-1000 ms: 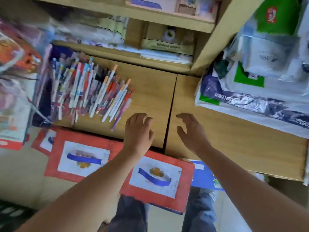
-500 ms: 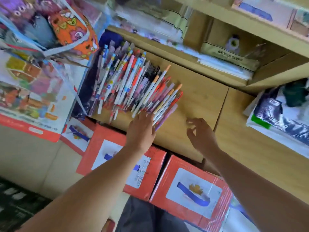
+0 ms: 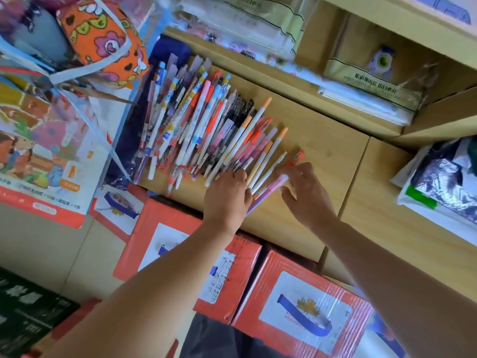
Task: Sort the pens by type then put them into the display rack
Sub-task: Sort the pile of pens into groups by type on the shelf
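Both grips spread flat, holding nothing: left hand (image 3: 227,196) on pens (image 3: 204,125), right hand (image 3: 308,193) touching their right edge

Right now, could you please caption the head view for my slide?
The left hand and right hand touch a fanned pile of pens on a wooden counter.

A pale wooden counter (image 3: 325,151), two boards meeting at a seam, carries a fanned heap of pens (image 3: 206,130) on its left board, partly over a dark blue bag (image 3: 125,143) at the left edge, and plastic-wrapped packs (image 3: 444,187) on the right.
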Demonstrator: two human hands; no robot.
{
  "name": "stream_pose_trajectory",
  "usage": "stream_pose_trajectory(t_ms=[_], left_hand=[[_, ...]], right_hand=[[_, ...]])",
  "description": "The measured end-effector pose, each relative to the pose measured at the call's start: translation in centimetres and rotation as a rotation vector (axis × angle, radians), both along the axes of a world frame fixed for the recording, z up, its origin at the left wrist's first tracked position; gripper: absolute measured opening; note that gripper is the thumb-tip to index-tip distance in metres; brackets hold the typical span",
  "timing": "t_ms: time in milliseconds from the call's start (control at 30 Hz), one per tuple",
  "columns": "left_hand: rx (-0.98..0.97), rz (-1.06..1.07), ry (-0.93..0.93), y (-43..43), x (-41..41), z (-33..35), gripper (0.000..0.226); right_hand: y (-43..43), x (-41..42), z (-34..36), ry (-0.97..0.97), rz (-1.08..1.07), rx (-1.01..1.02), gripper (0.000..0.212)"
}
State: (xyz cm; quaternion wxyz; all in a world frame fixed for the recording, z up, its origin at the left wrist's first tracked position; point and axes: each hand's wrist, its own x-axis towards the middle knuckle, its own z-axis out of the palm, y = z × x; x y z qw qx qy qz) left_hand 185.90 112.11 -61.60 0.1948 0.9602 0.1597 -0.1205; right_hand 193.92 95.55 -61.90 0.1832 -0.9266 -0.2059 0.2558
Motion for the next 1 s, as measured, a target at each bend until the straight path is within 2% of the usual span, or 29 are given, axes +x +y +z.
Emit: stream_pose_trajectory(t_ms=[100, 200, 300, 367, 433, 567, 633, 733, 800, 900, 1000], left_hand=[[0.021, -0.009, 0.006, -0.7, 0.8, -0.2, 0.012], [0.125, -0.074, 0.042, -1.0, 1.4, 0.0, 0.011], [0.176, -0.159, 0.097, -1.1, 1.5, 0.2, 0.009], [0.117, -0.137, 0.095, -1.1, 1.4, 0.2, 0.013], [-0.002, -0.077, 0.093, -0.8, 1.2, -0.1, 0.017], [-0.347, -0.061, 0.017, -0.7, 0.7, 0.5, 0.014], [-0.432, -0.099, 0.0, -0.9, 0.4, 1.0, 0.016], [-0.456, -0.017, -0.1, -0.1, 0.4, 1.0, 0.018], [-0.398, 0.043, -0.155, 0.6, 0.7, 1.5, 0.023], [-0.131, 0.132, -0.224, 1.8, 1.2, 2.4, 0.026], [0.089, 0.091, -0.1, 3.2, 1.5, 1.9, 0.031]], right_hand=[[0.0, 0.2, -0.1, -0.011, -0.015, 0.001, 0.038], [0.0, 0.5, -0.2, -0.024, -0.036, 0.007, 0.033], [-0.3, 0.5, -0.3, -0.036, -0.145, 0.093, 0.027], [-0.1, 0.5, 0.0, 0.024, -0.266, 0.185, 0.018], [0.5, 0.4, 0.4, 0.168, -0.395, 0.232, 0.01], [3.0, 0.1, 1.0, 0.537, -0.646, 0.383, 0.027], [4.0, 0.1, 1.4, 0.605, -0.675, 0.439, 0.028], [4.7, 0.1, 2.2, 0.646, -0.702, 0.501, 0.027], [4.8, 0.1, 2.8, 0.672, -0.745, 0.526, 0.028], [4.8, 0.5, 3.3, 0.656, -0.763, 0.521, 0.029], [4.6, 1.0, 3.3, 0.638, -0.756, 0.479, 0.027]])
